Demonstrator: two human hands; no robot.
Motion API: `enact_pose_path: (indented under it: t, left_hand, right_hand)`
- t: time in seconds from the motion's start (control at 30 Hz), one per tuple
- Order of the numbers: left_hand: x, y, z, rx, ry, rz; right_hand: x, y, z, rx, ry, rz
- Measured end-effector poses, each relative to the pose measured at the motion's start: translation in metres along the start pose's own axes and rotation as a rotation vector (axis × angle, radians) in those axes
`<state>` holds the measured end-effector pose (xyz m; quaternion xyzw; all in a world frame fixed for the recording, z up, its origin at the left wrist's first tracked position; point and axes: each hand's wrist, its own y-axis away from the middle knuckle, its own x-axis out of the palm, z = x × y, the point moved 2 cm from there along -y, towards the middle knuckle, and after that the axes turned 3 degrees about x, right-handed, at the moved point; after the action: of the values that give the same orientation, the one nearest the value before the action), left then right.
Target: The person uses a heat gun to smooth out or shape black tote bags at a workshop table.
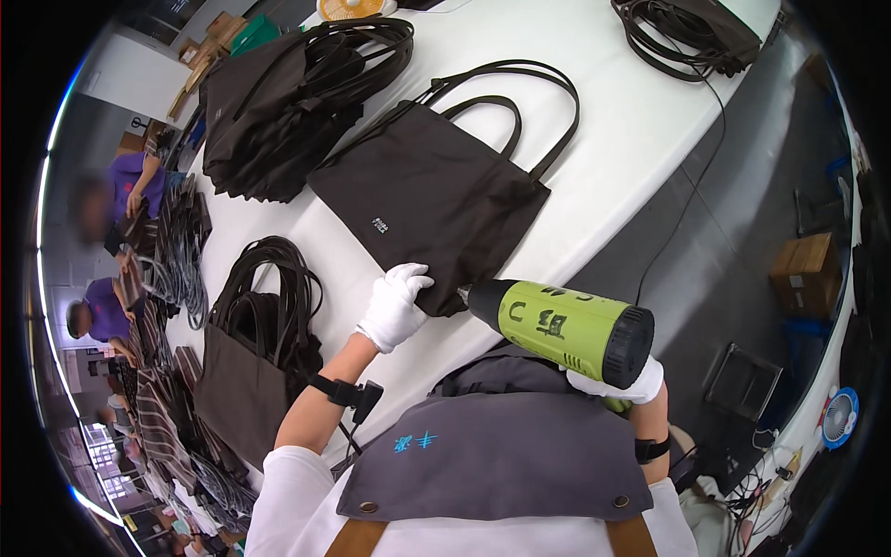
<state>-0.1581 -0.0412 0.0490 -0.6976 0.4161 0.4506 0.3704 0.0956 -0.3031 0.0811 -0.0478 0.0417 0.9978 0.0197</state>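
Observation:
A dark brown tote bag (427,186) with two pairs of long straps lies flat on the white table (631,139). My left hand (394,306), in a white glove, has its curled fingers on the bag's lower edge, gripping it near the bottom corner. My right hand (622,376), also gloved, is shut on a green hot-air gun (557,325), largely hidden behind it. The gun's metal nozzle points left at that bottom corner; I cannot tell if it touches the fabric. A grey apron (492,455) covers my front.
Piles of dark bags lie at upper left (269,111), lower left (241,371) and upper right (687,37). Co-workers in purple (130,186) work among striped fabric at left. A cord runs rightward to the grey floor, where a cardboard box (803,274) sits. A small fan (837,418) is at right.

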Motion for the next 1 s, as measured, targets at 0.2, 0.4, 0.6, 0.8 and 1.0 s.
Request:
enact_pose_path:
  t: [0.2,0.4,0.6,0.8,1.0]
  left_hand:
    - [0.005,-0.007,-0.008,0.001,-0.007,-0.064]
    - [0.009,-0.012,0.002,0.145,0.020,-0.041]
    - [0.010,-0.012,0.001,0.152,0.063,-0.124]
    - [0.011,-0.006,0.001,0.128,0.078,-0.068]
    - [0.024,0.000,0.025,-0.113,0.502,-0.151]
  right_hand:
    - [0.012,0.005,0.004,-0.101,0.156,0.015]
    - [0.012,0.006,0.015,-0.214,0.293,-0.113]
    - [0.016,0.020,0.020,0.056,-0.133,-0.230]
    - [0.023,0.018,0.019,0.099,-0.125,-0.222]
    - [0.004,0.029,0.022,0.207,-0.285,-0.333]
